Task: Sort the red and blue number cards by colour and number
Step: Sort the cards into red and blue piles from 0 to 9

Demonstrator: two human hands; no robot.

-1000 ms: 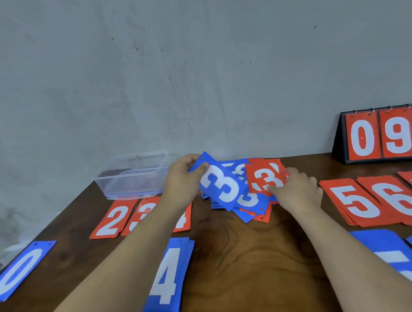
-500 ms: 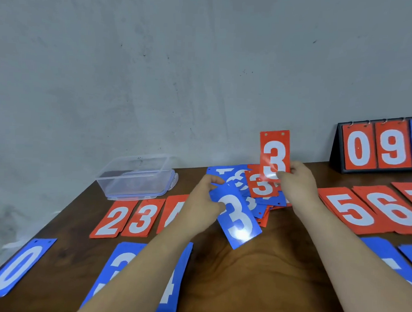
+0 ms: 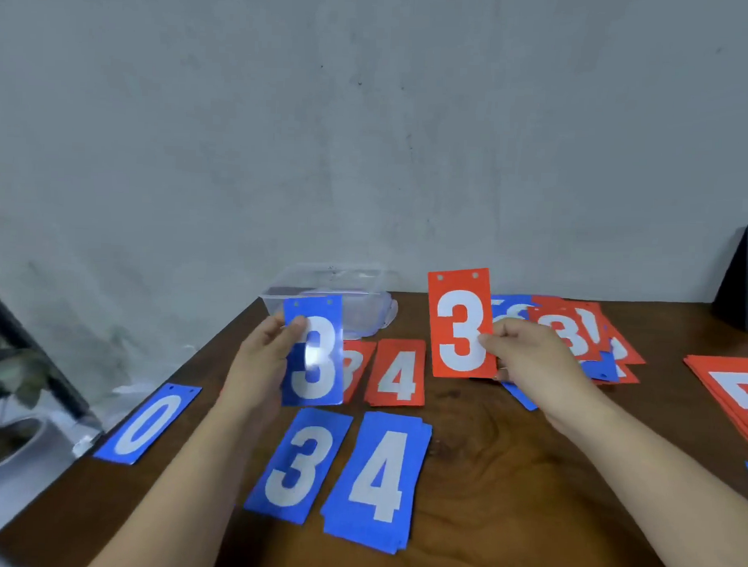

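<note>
Fingers (image 3: 296, 328) of my left hand (image 3: 263, 358) pinch a blue 3 (image 3: 318, 366) by its side edge above the tabletop (image 3: 506, 457); my right hand (image 3: 530, 361) pinches a red 3 (image 3: 459, 328) likewise. Both seem light, glossy, probably slippery.

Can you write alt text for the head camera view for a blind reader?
A person's left hand holds up a blue 3 card and the right hand a red 3 card, over number cards on a wooden table.
</note>
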